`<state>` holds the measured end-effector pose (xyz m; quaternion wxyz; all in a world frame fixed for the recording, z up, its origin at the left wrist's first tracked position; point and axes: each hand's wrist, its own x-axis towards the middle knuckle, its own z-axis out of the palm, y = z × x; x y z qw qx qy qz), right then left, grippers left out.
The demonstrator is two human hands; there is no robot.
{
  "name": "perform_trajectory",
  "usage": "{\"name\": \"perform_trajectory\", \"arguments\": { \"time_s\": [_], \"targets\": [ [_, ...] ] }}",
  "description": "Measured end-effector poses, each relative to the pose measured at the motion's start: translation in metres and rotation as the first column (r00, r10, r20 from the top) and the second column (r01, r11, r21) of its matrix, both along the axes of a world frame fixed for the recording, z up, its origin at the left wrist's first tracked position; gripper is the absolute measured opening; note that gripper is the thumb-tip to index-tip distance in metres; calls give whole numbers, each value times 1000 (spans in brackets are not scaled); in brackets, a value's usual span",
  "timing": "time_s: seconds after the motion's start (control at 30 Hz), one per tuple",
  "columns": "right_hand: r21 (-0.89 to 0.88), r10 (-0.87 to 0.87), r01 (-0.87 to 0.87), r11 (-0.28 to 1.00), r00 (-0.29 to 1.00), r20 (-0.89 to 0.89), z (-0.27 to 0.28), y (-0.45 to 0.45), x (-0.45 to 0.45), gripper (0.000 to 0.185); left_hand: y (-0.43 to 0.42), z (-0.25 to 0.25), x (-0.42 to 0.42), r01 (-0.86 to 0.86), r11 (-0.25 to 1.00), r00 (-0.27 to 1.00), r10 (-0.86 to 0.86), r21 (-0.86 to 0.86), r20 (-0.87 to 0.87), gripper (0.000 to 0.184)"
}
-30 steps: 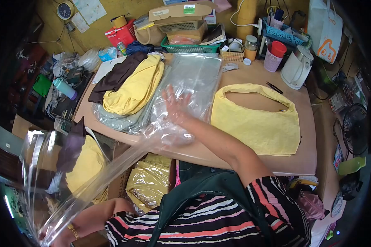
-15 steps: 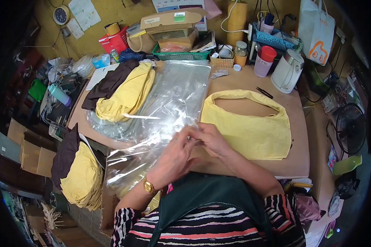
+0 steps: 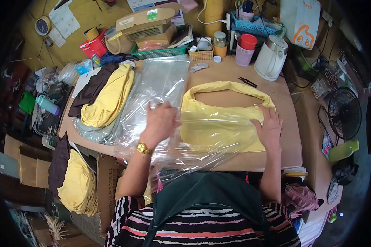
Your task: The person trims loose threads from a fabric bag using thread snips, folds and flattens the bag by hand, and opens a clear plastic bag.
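Clear plastic film [image 3: 218, 133] stretches between my two hands, over the lower part of a pale yellow bag [image 3: 224, 115] that lies flat with its strap loop at the top. My left hand [image 3: 160, 123] is curled and slightly blurred at the film's left side. At the right edge of the yellow bag, my right hand [image 3: 271, 129] pinches the film, thumb toward the left. Beneath and beyond my left hand lies a stack of clear plastic sleeves [image 3: 165, 78]. Folded yellow cloth [image 3: 111, 96] and dark brown cloth [image 3: 90, 90] rest left of it.
Black snips [image 3: 247, 82] lie above the yellow bag. A kettle [image 3: 271, 57], a red cup [image 3: 247, 42], a small basket [image 3: 201, 54] and a green tray [image 3: 160, 52] line the back. More yellow cloth [image 3: 76, 185] hangs at the lower left. A fan [image 3: 344, 112] stands right.
My hands have parted from their meeting point near the table's front. The right hand moved right with the film, now spread over the yellow bag; the left hand moved up. The view has shifted.
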<state>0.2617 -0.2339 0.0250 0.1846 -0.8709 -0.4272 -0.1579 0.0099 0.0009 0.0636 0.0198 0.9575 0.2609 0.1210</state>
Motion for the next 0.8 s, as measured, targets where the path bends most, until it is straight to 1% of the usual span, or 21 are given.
{"name": "perform_trajectory", "arguments": {
  "time_s": [0.03,0.07,0.1,0.13,0.2,0.23,0.27,0.3,0.33,0.37,0.4,0.43,0.5,0.53,0.57,0.63,0.67,0.7,0.73,0.77,0.8],
  "targets": [
    [193,159,-137,972,982,-101,14,7,-10,50,-5,-7,12,87,985,996,-86,-146,11,24],
    [392,329,-244,887,930,-164,25,21,-27,59,-19,-10,23,173,962,983,-157,-212,94,25],
    [464,461,-339,819,869,-180,31,36,-48,58,-32,-13,29,262,926,959,-219,-272,178,27],
    [535,585,-418,734,789,-186,34,48,-65,57,-40,-10,33,266,924,959,-224,-276,175,27],
    [301,596,-517,801,733,-326,26,66,-66,50,-50,3,35,209,881,972,-137,-425,192,31],
    [303,597,-518,800,733,-326,27,70,-62,50,-49,6,31,207,882,972,-137,-423,191,31],
    [231,514,-478,847,627,-586,29,75,-58,43,-43,10,24,183,842,971,-73,-507,229,32],
    [142,377,-460,877,473,-796,29,80,-56,35,-38,12,18,161,792,966,-2,-588,260,33],
    [141,382,-469,872,471,-796,26,82,-58,35,-30,-1,14,230,669,945,18,-706,325,30],
    [286,505,-460,841,474,-721,18,81,-64,27,-26,-10,13,223,670,945,28,-708,325,30],
    [425,613,-449,786,479,-628,11,82,-68,20,-25,-16,13,291,567,877,163,-771,452,27],
    [423,615,-454,784,475,-629,5,85,-69,20,-24,-20,13,376,464,780,309,-802,545,24],
    [599,694,-350,720,383,-610,-5,90,-70,21,-22,-23,12,396,443,735,372,-805,566,21],
    [597,694,-352,720,381,-611,-7,91,-68,21,-22,-24,12,419,420,688,432,-805,583,18],
    [577,680,-360,733,372,-632,-7,92,-66,20,-23,-25,12,418,420,686,435,-806,583,18],
    [554,664,-368,747,364,-653,-12,95,-67,18,-25,-28,15,421,426,621,508,-801,597,26],
    [649,711,-304,698,405,-575,-17,98,-70,16,-28,-28,16,421,424,621,509,-802,596,26],
    [737,745,-242,631,453,-490,-17,100,-72,15,-31,-26,18,449,444,630,458,-775,627,34],
    [735,743,-241,633,455,-491,-14,97,-73,15,-30,-28,17,463,452,634,433,-762,641,38],
    [630,641,-205,749,462,-613,-8,92,-74,15,-28,-31,16,477,459,637,407,-749,655,42],
    [507,523,-169,845,463,-716,-1,90,-76,15,-23,-34,12,443,350,722,406,-825,560,49]
  ]
}}
